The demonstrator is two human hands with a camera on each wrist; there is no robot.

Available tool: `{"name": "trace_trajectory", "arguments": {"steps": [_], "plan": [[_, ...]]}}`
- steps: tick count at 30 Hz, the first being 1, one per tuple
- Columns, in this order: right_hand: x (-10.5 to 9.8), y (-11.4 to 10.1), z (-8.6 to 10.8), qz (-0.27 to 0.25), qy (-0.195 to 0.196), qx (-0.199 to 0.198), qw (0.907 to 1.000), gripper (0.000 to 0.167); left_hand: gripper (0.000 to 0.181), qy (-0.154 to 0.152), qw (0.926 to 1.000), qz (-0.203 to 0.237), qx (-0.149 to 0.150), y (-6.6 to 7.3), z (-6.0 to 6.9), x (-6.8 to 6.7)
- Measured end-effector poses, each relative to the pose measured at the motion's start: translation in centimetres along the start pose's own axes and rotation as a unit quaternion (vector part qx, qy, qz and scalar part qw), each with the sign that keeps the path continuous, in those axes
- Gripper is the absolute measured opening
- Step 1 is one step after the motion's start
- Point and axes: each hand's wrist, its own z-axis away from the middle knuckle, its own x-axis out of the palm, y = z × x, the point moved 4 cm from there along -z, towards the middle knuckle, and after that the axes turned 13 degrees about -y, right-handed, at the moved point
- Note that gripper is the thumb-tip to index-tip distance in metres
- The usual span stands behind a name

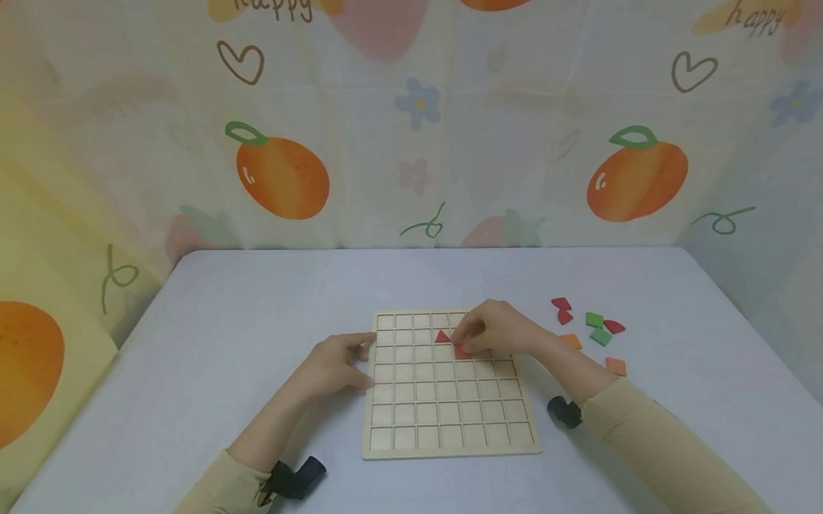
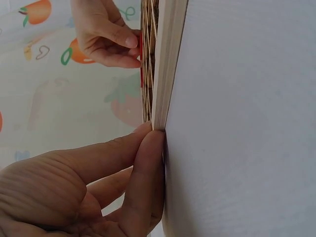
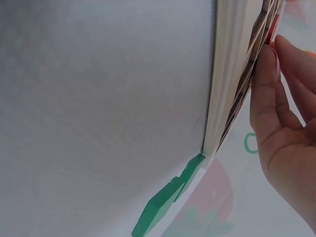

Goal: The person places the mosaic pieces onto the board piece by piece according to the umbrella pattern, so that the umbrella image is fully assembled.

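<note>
A square wooden grid board (image 1: 423, 415) lies on the table, its cells framed by thin raised strips. My left hand (image 1: 333, 364) is at the board's left side, thumb and index finger spread apart and touching its edge. In the left wrist view, the left fingertips (image 2: 149, 140) meet the wooden rim. Over the upper right cells, my right hand (image 1: 494, 329) pinches a red square piece (image 1: 463, 352) with thumb and fingers; the hand partly covers it. A small red triangle (image 1: 442, 337) sits on the board just left of those fingers.
Right of the board lie several loose flat pieces: red ones (image 1: 561, 304), green ones (image 1: 594, 319) and orange ones (image 1: 616, 366). The white tabletop (image 1: 257, 300) ends at a fruit-printed curtain (image 1: 376, 156) behind. Black wrist cameras (image 1: 298, 478) hang below both sleeves.
</note>
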Motion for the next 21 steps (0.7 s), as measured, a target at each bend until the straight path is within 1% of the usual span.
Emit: {"name": "trace_trajectory", "arguments": {"steps": [6,13,18,21], "plan": [[0.0,0.2,-0.1,-0.005,-0.001,0.004,1.0000,0.016,0.080,-0.002,1.0000,-0.001,-0.002,-0.3,-0.2,0.0],[-0.3,0.2,0.0,-0.010,-0.002,0.000,0.9999,0.017,0.081,-0.002,1.0000,-0.008,0.000,-0.3,-0.2,0.0],[-0.8,0.3,0.2,-0.026,0.002,0.023,0.9994,0.019,0.081,-0.003,1.0000,-0.009,0.000,-0.2,-0.2,0.0],[-1.4,0.4,0.5,-0.025,0.010,0.027,0.9993,0.020,0.080,-0.004,1.0000,-0.006,-0.001,-0.1,-0.2,0.0]]}}
